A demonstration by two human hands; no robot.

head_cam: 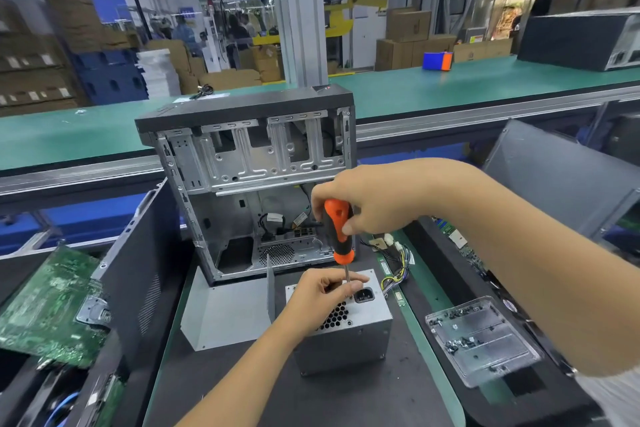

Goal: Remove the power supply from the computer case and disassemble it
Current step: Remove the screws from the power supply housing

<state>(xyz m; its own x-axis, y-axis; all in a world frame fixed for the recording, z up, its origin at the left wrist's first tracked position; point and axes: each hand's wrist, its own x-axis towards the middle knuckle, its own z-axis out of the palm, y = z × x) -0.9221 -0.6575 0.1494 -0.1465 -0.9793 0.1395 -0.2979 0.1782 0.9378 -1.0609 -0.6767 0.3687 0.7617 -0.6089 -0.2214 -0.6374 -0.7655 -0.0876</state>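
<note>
The grey metal power supply point(349, 340) stands on the dark mat in front of the open computer case point(249, 170), its face with the power socket and honeycomb grille turned up. Its bundle of coloured wires point(398, 270) trails off to the right. My right hand point(377, 198) grips the orange and black screwdriver point(338, 229) upright, tip down on the supply's top face. My left hand point(322, 298) rests on that face and pinches the screwdriver shaft near the tip. The tip itself is hidden by my fingers.
A loose grey metal panel point(225, 312) lies left of the supply. A clear plastic tray point(485, 336) with several screws sits at the right. A green circuit board point(48, 308) lies in a bin at the left. A green conveyor point(450, 87) runs behind the case.
</note>
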